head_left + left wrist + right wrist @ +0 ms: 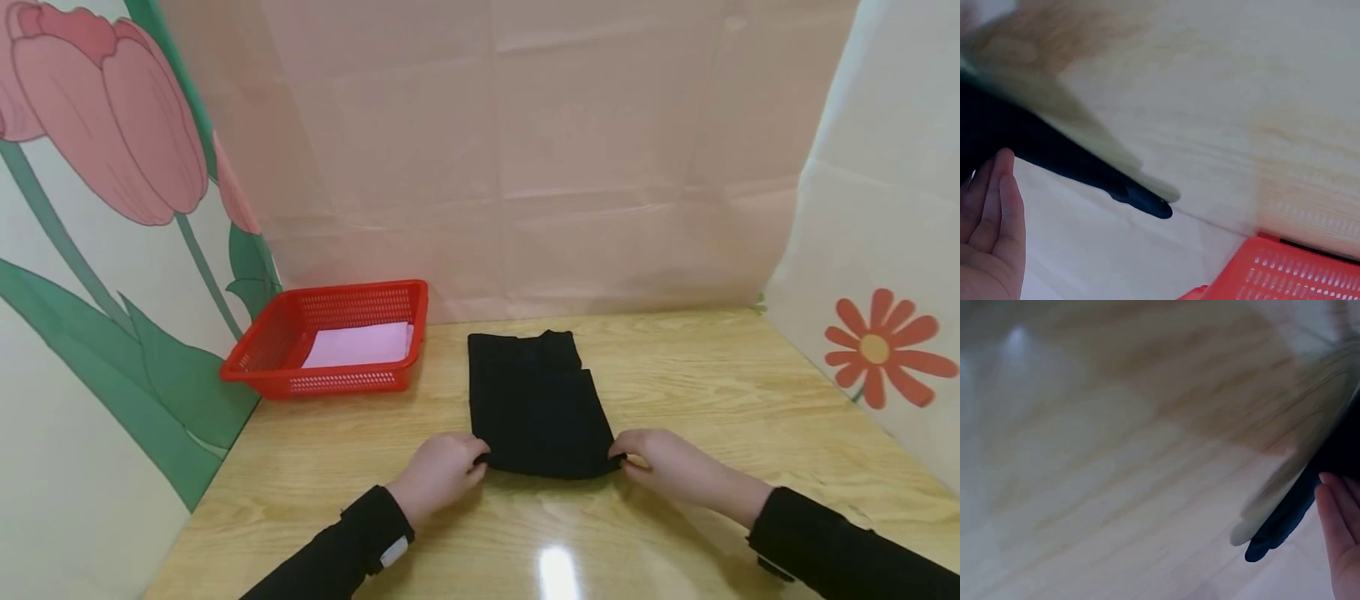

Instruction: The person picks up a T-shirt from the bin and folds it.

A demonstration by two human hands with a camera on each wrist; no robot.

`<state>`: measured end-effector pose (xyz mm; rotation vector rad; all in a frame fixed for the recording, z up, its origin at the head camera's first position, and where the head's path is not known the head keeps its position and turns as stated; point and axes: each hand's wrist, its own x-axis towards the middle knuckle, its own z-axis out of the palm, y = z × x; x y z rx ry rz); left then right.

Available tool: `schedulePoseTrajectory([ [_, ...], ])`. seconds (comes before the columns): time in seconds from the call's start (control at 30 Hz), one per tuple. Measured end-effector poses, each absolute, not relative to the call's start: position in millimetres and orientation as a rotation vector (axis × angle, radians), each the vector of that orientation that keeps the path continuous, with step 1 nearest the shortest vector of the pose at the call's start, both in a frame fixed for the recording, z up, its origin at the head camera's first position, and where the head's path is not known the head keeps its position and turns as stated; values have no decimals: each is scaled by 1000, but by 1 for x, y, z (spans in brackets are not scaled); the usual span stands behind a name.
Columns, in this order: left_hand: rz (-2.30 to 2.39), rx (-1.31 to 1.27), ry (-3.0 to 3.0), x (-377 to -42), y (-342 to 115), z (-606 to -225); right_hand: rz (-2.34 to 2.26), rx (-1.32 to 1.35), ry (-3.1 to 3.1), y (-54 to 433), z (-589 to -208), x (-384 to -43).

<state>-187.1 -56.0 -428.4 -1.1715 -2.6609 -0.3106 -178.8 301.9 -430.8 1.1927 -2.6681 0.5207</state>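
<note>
A black folded piece of clothing lies on the wooden table in front of me, its layers stacked unevenly with a step on the right side. My left hand pinches its near left corner between thumb and fingers. At the near right corner, my right hand pinches the edge in the same way. In the left wrist view the dark cloth reaches away from the fingertips. The right wrist view has the cloth along the right side, with the fingers against it.
A red plastic basket with a light pink folded item inside stands at the back left of the table. A plain paper-covered wall rises behind. Side panels bear a tulip picture and a red flower.
</note>
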Motion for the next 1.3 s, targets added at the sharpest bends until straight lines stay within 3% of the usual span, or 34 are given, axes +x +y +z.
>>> schedulePoseTrajectory([
  [0.2,-606,-972,-2759,-182,-63,-410,686,921,-2564,294,-420,-171],
  [0.77,-1331,-752,-2450,-153,-60,-369,1047,605,-2249,272,-375,-151],
  [0.97,-1373,-530,-2553,-181,-58,-372,1161,392,-2486,268,-371,-189],
  [1.13,-1340,-372,-2699,-211,-53,-384,1100,346,-2670,264,-388,-234],
  [1.3,-1225,-349,-2829,-230,-47,-400,1003,362,-2840,263,-405,-259],
])
